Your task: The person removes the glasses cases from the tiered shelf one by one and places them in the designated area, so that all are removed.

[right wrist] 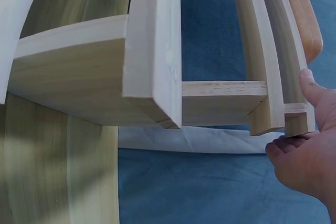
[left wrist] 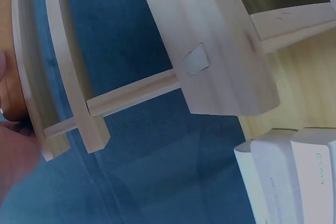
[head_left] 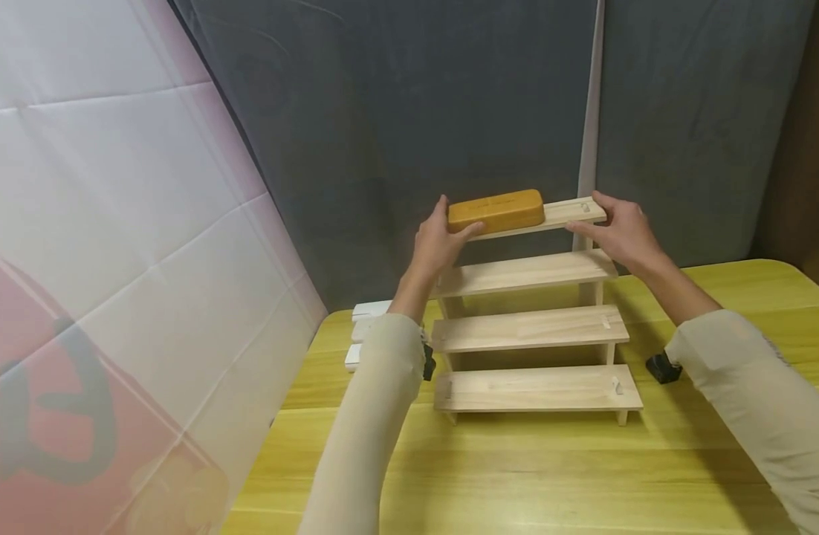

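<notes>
A pale wooden stepped shelf with several tiers stands on the yellow table. On the left part of its top board lies an orange-brown glasses case. My left hand holds the case's left end, thumb along the front and fingers behind. Over at the right end of the top board, my right hand grips the wood between thumb and fingers. The right wrist view shows that right hand around the board's end, with the case above. In the left wrist view the case is partly cut off.
Several white boxes lie on the table left of the shelf. A dark grey curtain hangs behind, with a pale strip down it. A printed white panel rises at the left.
</notes>
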The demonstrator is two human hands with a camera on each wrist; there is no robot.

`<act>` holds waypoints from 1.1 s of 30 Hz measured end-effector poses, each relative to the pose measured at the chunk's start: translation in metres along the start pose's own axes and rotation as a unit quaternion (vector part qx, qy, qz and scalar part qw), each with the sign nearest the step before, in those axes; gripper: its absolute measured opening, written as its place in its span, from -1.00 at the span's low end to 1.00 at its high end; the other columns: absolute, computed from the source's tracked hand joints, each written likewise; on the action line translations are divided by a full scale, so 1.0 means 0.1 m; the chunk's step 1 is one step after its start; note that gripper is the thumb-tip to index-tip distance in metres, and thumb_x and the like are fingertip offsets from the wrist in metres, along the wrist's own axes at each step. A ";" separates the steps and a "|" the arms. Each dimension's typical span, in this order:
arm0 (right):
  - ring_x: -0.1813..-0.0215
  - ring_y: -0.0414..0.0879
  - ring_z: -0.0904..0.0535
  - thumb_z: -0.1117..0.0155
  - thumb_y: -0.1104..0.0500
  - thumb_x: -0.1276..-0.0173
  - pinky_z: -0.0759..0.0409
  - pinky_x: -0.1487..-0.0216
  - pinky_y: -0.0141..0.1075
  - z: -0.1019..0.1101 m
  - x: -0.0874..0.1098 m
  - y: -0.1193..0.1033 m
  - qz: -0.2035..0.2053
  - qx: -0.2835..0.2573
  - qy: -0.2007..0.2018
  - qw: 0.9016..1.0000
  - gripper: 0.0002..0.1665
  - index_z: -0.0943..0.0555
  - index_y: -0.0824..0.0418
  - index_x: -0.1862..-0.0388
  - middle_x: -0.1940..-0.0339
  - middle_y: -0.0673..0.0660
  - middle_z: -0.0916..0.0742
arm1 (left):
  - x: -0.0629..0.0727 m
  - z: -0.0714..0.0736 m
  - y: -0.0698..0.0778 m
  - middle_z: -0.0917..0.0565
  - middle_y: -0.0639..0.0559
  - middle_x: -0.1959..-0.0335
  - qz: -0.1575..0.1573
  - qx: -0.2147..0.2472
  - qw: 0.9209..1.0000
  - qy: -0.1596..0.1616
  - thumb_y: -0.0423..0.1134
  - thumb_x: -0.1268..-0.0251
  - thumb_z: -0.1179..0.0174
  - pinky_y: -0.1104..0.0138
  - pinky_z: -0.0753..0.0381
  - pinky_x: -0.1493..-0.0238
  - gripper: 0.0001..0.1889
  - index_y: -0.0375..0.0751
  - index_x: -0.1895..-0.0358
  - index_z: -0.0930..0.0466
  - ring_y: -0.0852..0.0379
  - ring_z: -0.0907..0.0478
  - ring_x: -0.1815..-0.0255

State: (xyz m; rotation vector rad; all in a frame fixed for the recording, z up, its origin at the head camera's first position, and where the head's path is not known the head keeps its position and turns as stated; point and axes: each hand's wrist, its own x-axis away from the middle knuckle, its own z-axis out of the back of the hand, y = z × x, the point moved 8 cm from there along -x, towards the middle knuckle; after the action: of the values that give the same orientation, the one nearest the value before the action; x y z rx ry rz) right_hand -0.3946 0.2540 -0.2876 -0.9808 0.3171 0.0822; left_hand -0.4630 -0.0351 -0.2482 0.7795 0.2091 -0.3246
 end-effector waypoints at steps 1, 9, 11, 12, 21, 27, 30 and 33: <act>0.03 0.22 -0.53 -0.29 -0.21 -0.58 -0.51 -0.05 0.05 0.00 0.00 0.00 0.000 0.009 0.004 1.000 0.08 -0.01 0.27 -0.75 -0.19 0.48 -0.59 | 0.00 0.00 0.00 -0.35 -0.09 -0.63 -0.002 -0.001 1.000 0.002 0.19 -0.38 -0.41 0.08 -0.36 -0.56 0.08 -0.17 -0.75 0.01 -0.05 -0.41 -0.53; 0.16 0.15 -0.48 -0.30 -0.22 -0.57 -0.46 0.00 0.05 0.01 0.02 -0.01 0.014 0.030 0.020 0.999 0.08 -0.05 0.30 -0.74 0.12 0.39 -0.63 | 0.01 0.01 0.01 -0.54 -0.07 -0.45 -0.033 0.007 0.999 0.013 0.11 -0.38 -0.45 0.14 -0.50 -0.41 -0.03 -0.19 -0.69 -0.15 0.03 -0.55 -0.25; 0.25 0.12 -0.44 -0.30 -0.21 -0.58 -0.45 0.04 0.02 0.01 0.03 -0.02 0.016 0.033 0.021 0.999 0.06 -0.06 0.31 -0.74 0.22 0.34 -0.61 | 0.02 0.01 0.00 -0.56 -0.07 -0.43 -0.035 0.015 0.999 0.015 0.09 -0.36 -0.47 0.15 -0.51 -0.39 -0.04 -0.18 -0.68 -0.18 0.03 -0.56 -0.24; 0.29 0.11 -0.41 -0.30 -0.20 -0.58 -0.43 0.06 0.00 0.01 0.03 -0.02 0.016 0.035 0.021 0.999 0.06 -0.07 0.31 -0.74 0.28 0.31 -0.59 | 0.02 0.01 0.00 -0.56 -0.08 -0.42 -0.036 0.018 0.999 0.015 0.08 -0.36 -0.48 0.15 -0.51 -0.39 -0.04 -0.17 -0.68 -0.20 0.03 -0.56 -0.24; 0.29 0.10 -0.40 -0.32 -0.16 -0.59 -0.43 0.05 0.02 0.01 0.04 -0.05 0.022 0.040 0.023 0.999 0.04 -0.09 0.35 -0.72 0.27 0.33 -0.59 | 0.04 -0.01 -0.03 -0.42 -0.02 -0.57 -0.026 0.040 0.999 -0.011 0.12 -0.41 -0.42 0.25 -0.46 -0.47 -0.03 -0.13 -0.71 -0.11 0.08 -0.50 -0.41; 0.38 0.05 -0.33 -0.31 -0.18 -0.59 -0.39 0.10 -0.04 0.01 0.03 -0.03 0.022 0.046 0.021 0.999 0.04 -0.09 0.34 -0.73 0.40 0.22 -0.53 | 0.04 -0.02 -0.03 -0.35 0.01 -0.63 -0.030 0.034 0.998 -0.032 0.11 -0.52 -0.32 0.25 -0.39 -0.53 -0.09 -0.11 -0.73 -0.06 0.07 -0.42 -0.51; 0.42 0.03 -0.32 -0.30 -0.20 -0.59 -0.39 0.14 -0.07 0.01 0.02 -0.02 0.020 0.049 0.018 0.998 0.05 -0.08 0.33 -0.73 0.44 0.19 -0.52 | 0.04 -0.03 -0.03 -0.37 -0.04 -0.62 -0.035 0.035 0.998 -0.033 0.10 -0.53 -0.32 0.23 -0.41 -0.52 -0.10 -0.13 -0.73 -0.07 0.05 -0.45 -0.49; 0.45 0.01 -0.30 -0.29 -0.21 -0.59 -0.39 0.16 -0.10 0.01 0.02 -0.01 0.019 0.050 0.016 0.998 0.05 -0.08 0.32 -0.73 0.47 0.17 -0.52 | 0.04 -0.03 -0.03 -0.39 -0.08 -0.60 -0.041 0.038 0.998 -0.031 0.09 -0.52 -0.33 0.22 -0.44 -0.50 -0.11 -0.14 -0.72 -0.09 0.03 -0.47 -0.47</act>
State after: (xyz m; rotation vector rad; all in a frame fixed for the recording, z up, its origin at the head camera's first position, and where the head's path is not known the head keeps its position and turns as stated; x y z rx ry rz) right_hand -0.3920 0.2541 -0.2865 -0.8771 0.3666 0.0847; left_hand -0.4605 -0.0359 -0.2532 0.8371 0.1717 -0.4355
